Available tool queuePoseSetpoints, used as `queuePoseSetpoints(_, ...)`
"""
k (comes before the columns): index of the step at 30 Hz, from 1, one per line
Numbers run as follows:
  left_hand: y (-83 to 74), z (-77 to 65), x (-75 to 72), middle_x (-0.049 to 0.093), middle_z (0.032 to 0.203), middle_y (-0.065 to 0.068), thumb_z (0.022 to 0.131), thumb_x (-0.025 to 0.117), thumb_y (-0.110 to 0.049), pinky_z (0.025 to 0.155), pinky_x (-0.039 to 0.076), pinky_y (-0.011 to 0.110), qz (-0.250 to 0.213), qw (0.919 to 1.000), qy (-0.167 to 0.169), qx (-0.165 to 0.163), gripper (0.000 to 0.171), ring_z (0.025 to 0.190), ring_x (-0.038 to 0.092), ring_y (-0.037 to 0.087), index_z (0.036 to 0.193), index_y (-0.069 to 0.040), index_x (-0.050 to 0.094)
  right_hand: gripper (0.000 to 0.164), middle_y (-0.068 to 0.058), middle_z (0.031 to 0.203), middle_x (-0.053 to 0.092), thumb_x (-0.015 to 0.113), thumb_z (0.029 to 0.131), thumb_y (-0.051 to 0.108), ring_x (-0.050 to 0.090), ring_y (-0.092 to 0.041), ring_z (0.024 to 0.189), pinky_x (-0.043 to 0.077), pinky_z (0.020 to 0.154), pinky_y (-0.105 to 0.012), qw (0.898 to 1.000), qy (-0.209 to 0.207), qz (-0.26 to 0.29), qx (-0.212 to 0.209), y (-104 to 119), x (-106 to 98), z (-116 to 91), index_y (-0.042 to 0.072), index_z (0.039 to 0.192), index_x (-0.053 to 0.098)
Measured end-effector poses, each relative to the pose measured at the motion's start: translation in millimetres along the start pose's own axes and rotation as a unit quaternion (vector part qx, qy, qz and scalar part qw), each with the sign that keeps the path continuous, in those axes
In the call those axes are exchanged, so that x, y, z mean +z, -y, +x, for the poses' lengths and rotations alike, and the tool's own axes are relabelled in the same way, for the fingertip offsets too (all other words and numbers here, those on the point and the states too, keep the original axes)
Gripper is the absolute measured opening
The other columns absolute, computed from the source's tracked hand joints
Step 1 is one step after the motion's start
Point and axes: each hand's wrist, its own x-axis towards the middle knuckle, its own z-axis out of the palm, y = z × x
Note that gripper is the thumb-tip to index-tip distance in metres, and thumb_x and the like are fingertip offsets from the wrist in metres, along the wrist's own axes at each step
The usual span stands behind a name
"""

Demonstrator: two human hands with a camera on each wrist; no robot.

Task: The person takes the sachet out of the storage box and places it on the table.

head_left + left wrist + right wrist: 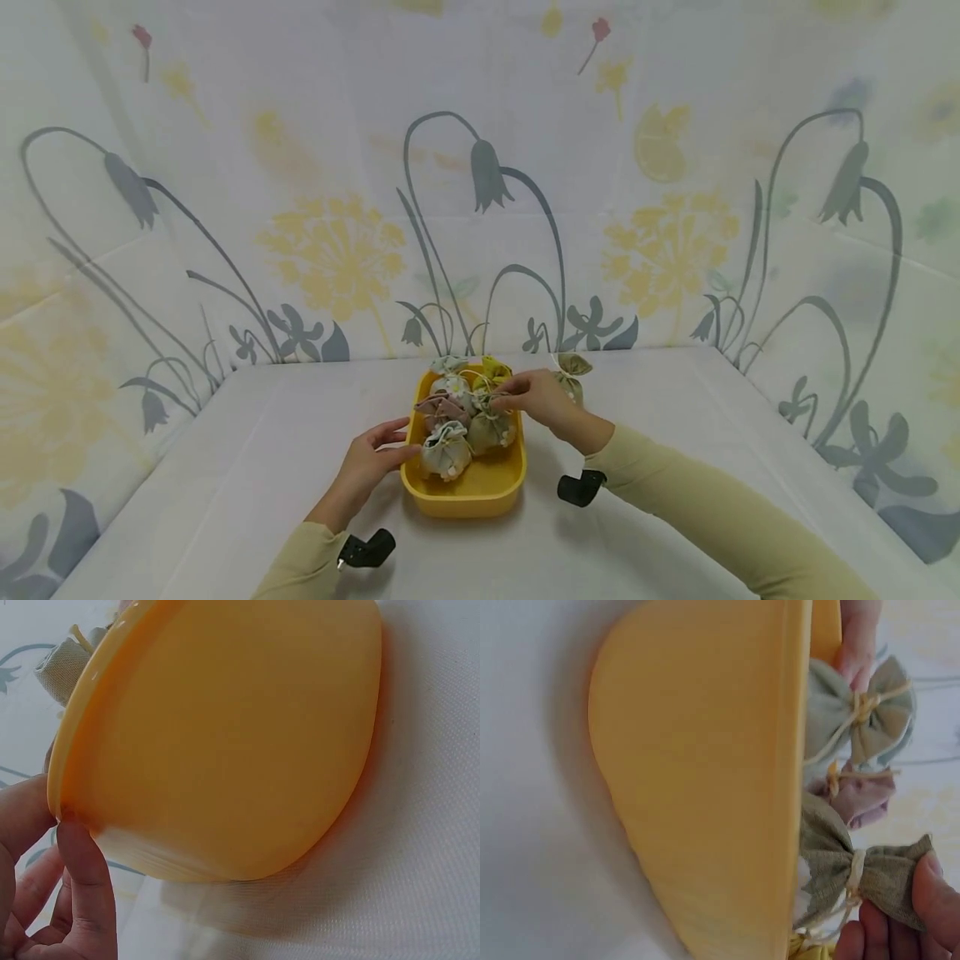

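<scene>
A yellow plastic tub (465,505) stands on the white table with several small drawstring pouches in it. My left hand (371,458) pinches the tub's left rim, its thumb and a finger on either side of the edge in the left wrist view. My right hand (543,402) holds the gathered top of an olive-green pouch (829,870), whose lower part sits inside the tub. A pale green pouch (447,454) lies at the front left, beside a mauve pouch (441,408). Behind them are a pale pouch with a flower (453,386) and a yellow-green one (495,371).
Another olive pouch (576,367) stands on the table outside the tub, partly behind my right hand. A white sheet with printed flowers (487,175) forms the wall behind and at both sides. Each wrist carries a black camera (367,548).
</scene>
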Motion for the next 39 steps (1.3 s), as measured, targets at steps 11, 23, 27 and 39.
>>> queuePoseSetpoints(11,0.0,-0.2,0.1,0.057,0.113,0.011,0.078,0.075,-0.022,0.083,0.052,0.035,0.0,1.0,0.002,-0.004,0.055,0.092,0.061,0.021,0.129,-0.01,0.055,0.02,0.0,0.085,0.069,0.076,0.078,0.021,0.061,-0.016,0.086,0.049,0.085,-0.039,0.998,-0.05,0.033,0.002,16.9,-7.5,-25.3,0.008,0.092,0.072)
queuePoseSetpoints(23,-3.2,-2.5,0.8,0.057,0.114,0.011,0.078,0.075,-0.023,0.085,0.051,0.036,0.001,1.0,0.0,-0.01,0.055,0.096,0.06,0.022,0.128,-0.011,0.056,0.026,-0.001,0.086,0.068,0.074,0.08,0.018,0.059,-0.017,0.087,0.049,0.084,-0.039,0.992,-0.05,0.108,-0.031,34.2,-30.3,-53.9,-0.001,0.097,0.07)
queuePoseSetpoints(27,-2.3,-2.8,-0.7,0.058,0.114,0.011,0.078,0.075,-0.024,0.085,0.051,0.036,0.002,1.0,-0.001,-0.006,0.055,0.097,0.058,0.022,0.128,-0.011,0.056,0.024,0.001,0.085,0.067,0.071,0.083,0.014,0.059,-0.015,0.085,0.049,0.082,-0.033,0.989,-0.045,0.129,-0.052,34.3,-41.5,-64.9,-0.004,0.098,0.068)
queuePoseSetpoints(39,-2.1,-2.6,-0.2,0.057,0.116,0.012,0.079,0.074,-0.023,0.086,0.05,0.036,0.0,0.9999,-0.001,-0.011,0.055,0.099,0.058,0.023,0.129,-0.01,0.055,0.021,0.007,0.083,0.066,0.069,0.084,0.012,0.061,-0.01,0.084,0.048,0.082,-0.025,0.988,-0.056,0.129,-0.066,15.3,-71.6,-92.0,-0.004,0.097,0.066)
